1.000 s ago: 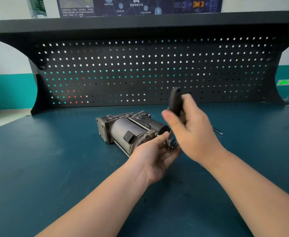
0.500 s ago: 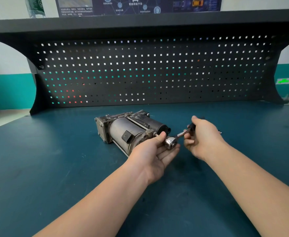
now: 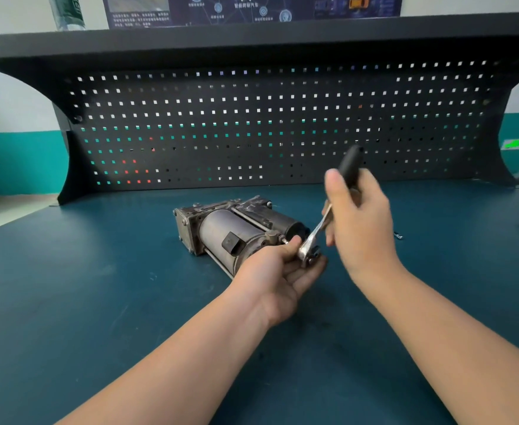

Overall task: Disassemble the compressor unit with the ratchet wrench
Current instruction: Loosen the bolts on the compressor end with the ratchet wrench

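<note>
The grey metal compressor unit (image 3: 227, 231) lies on its side in the middle of the dark teal bench (image 3: 98, 302). A ratchet wrench (image 3: 316, 233) stands at the compressor's near right end, its chrome head low and its black handle tilted up and to the right. My right hand (image 3: 359, 222) grips the black handle. My left hand (image 3: 279, 271) cups the wrench head from below, thumb on top, pinching it against a bolt on the compressor's end. The socket and bolt head are mostly hidden by my fingers.
A black pegboard back panel (image 3: 267, 127) with a shelf above it closes off the far side of the bench. A small metal part (image 3: 398, 235) lies on the bench right of my right hand. A bottle (image 3: 68, 10) stands on the shelf at top left.
My right hand has swung the wrench handle back up from its low position to the right. My left hand has stayed at the wrench head.
</note>
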The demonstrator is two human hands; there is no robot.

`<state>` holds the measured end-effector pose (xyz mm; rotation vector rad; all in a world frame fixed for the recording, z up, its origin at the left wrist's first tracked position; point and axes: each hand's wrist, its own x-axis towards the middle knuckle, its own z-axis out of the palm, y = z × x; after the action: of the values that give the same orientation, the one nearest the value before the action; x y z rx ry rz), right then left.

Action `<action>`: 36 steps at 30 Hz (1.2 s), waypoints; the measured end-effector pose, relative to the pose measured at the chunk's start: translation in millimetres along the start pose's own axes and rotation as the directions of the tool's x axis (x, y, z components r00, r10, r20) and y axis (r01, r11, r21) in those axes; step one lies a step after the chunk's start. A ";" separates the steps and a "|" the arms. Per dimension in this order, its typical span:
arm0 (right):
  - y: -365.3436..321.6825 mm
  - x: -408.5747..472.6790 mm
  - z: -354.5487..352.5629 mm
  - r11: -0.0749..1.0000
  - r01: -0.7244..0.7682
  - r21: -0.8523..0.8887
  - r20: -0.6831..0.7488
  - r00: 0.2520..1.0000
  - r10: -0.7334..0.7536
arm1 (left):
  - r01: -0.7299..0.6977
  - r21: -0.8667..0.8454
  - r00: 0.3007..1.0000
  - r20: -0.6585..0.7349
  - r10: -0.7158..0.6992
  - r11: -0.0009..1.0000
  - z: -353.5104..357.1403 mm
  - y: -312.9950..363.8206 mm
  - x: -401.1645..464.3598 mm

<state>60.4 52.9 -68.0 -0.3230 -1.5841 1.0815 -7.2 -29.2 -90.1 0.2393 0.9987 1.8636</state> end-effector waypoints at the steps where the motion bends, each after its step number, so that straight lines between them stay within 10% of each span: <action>1: 3.9 6.0 -2.6 0.973 -0.199 0.118 -0.058 0.977 0.207 | 0.004 -0.013 1.000 -0.004 -0.004 1.000 0.6 0.5 -0.1; 3: 10.9 12.1 -7.3 0.750 -0.541 0.381 -0.032 0.803 0.595 | 0.007 -0.011 1.000 0.000 -0.007 1.000 0.7 0.4 -1.0; 6: 15.5 13.1 -8.6 0.594 -0.642 0.485 0.029 0.691 0.723 | 0.003 0.009 1.000 -0.015 -0.003 1.000 -0.3 -1.5 0.3; 10: 0.5 3.4 -2.0 0.996 -0.036 0.082 0.042 0.999 0.033 | -0.016 0.005 1.000 -0.014 0.016 1.000 -0.1 -2.9 2.2; 12: -6.5 -9.1 2.6 0.916 0.392 -0.083 0.274 0.893 -0.357 | -0.046 0.033 0.998 0.035 0.045 0.998 -2.4 -3.4 1.8; 15: -5.3 -23.0 11.7 0.744 0.649 -0.161 0.479 0.710 -0.516 | -0.117 -0.006 0.985 0.127 0.116 0.993 -3.2 -3.5 -4.1; 21: -2.6 -5.2 6.4 0.998 0.052 -0.023 -0.027 0.998 -0.053 | -0.023 -0.023 1.000 0.011 0.023 0.999 -0.8 -2.0 2.6; 24: 11.4 9.8 -4.1 0.833 -0.465 0.302 -0.138 0.843 0.520 | -0.018 -0.052 1.000 -0.016 0.017 0.998 0.2 -0.3 1.0; 27: 18.7 10.9 -5.6 0.621 -0.615 0.486 -0.053 0.689 0.723 | -0.013 -0.041 1.000 -0.029 0.012 0.999 1.4 -1.2 0.3; 32: -0.7 -0.3 -0.9 0.998 -0.008 0.070 -0.005 1.000 0.009 | -0.030 -0.074 0.999 -0.019 0.029 0.997 0.3 -3.8 1.9; 36: -8.4 -19.0 6.5 0.897 0.432 -0.096 0.292 0.874 -0.389 | -0.028 -0.010 0.999 0.034 0.028 1.000 -1.8 -3.9 0.7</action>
<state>63.7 32.0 -73.2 0.0660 -1.8781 0.6859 -5.9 -28.8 -94.3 0.2796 0.9682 1.8828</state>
